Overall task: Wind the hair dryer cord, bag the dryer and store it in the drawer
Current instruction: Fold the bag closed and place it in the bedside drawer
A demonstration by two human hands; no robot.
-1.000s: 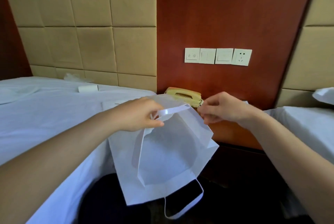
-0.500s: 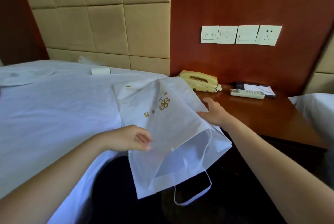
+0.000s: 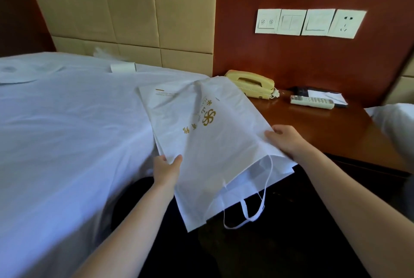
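A white fabric bag (image 3: pixel 212 147) with a gold logo lies flat across the bed corner and the nightstand edge, its open mouth and white loop handles hanging toward me. My left hand (image 3: pixel 167 169) pinches the bag's left edge between thumb and fingers. My right hand (image 3: pixel 285 140) holds the bag's right edge near the mouth, fingers curled over the fabric. No hair dryer or cord shows in the head view. No drawer front is visible either.
A white-sheeted bed (image 3: pixel 67 132) fills the left. The wooden nightstand (image 3: pixel 324 129) carries a yellow telephone (image 3: pixel 251 82), a remote control (image 3: pixel 312 101) and a notepad (image 3: pixel 324 95). Wall switches and a socket (image 3: pixel 310 22) sit above. A second bed's pillow (image 3: pixel 396 123) is at right.
The bag went from being held open in the air to lying flat on the bed corner, logo up. Both hands slid to its side edges, and the view tilted down.
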